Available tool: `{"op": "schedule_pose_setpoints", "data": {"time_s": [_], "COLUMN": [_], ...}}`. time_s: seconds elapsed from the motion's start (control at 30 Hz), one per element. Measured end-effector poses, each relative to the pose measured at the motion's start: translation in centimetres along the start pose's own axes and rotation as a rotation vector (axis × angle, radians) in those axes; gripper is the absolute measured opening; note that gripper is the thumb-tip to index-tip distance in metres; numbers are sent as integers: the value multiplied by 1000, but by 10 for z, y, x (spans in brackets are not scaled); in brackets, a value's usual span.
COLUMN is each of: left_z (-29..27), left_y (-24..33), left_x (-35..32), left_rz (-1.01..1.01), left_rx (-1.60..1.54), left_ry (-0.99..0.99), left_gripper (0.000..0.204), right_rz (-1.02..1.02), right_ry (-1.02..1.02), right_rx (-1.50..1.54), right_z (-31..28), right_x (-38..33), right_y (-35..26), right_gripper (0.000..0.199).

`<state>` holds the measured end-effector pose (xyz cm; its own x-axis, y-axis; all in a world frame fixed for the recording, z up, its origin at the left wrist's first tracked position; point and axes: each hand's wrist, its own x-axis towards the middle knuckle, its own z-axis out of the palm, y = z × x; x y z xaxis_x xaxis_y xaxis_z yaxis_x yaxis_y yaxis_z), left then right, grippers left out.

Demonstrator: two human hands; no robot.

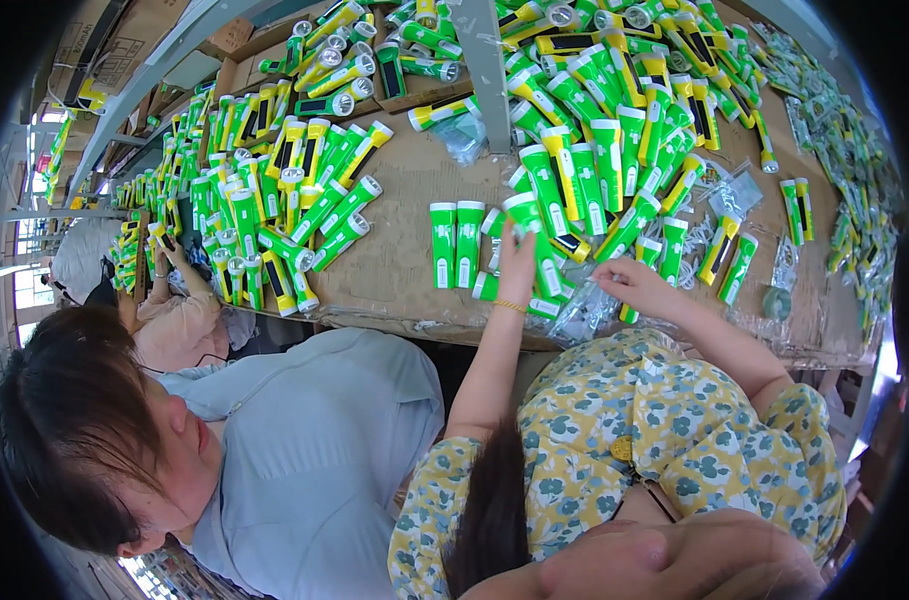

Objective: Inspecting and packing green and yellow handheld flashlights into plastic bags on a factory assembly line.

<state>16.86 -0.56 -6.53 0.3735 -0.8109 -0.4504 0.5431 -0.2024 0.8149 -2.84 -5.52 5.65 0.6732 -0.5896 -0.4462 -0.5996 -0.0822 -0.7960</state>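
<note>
My left hand (519,264), with a thin yellow bracelet at the wrist, is closed around a green flashlight (547,272) with a white head, held tilted over the table edge. Just to its right, my right hand (636,286) pinches the edge of a clear plastic bag (586,312); the bag hangs crumpled below the fingertips. Two green flashlights (468,245) stand side by side left of my left hand. Beneath and beside the held one lie more green flashlights (486,287), partly hidden by my hand. A yellow-and-black flashlight (571,247) leans behind it.
Heaps of green and yellow flashlights (606,150) cover the cardboard-topped table (414,170). A grey metal post (482,80) rises from it. Bagged flashlights (824,150) pile up at the right; a tape roll (776,303) sits near the edge. A co-worker in grey-blue (319,430) is close on my left.
</note>
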Motion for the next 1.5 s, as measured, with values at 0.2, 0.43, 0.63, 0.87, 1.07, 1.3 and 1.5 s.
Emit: {"op": "schedule_pose_setpoints", "data": {"time_s": [0.2,0.43,0.63,0.87,1.07,1.3,1.5], "left_z": [89,127,-14,-269,-262,-254,-170], "left_y": [-4,20,58,77,94,99,81], "left_x": [70,63,91,91,93,79,51], "left_rz": [449,777,1165,509,250,243,424], "left_rx": [361,831,987,1660,1885,1711,554], "left_ry": [-129,120,304,1206,811,753,676], "left_gripper": [49,57,19,29,52,52,39], "right_rz": [304,232,183,116,-24,-287,-401], "right_ry": [46,94,70,0,-20,85,66], "right_rx": [467,531,448,344,278,52,-80], "right_z": [-1,2,0,10,25,30,23], "right_x": [-13,-1,11,27,37,42,56], "right_y": [14,22,5,1,-6,-20,-25], "right_gripper": [26,24,23,23,26,14,12]}}
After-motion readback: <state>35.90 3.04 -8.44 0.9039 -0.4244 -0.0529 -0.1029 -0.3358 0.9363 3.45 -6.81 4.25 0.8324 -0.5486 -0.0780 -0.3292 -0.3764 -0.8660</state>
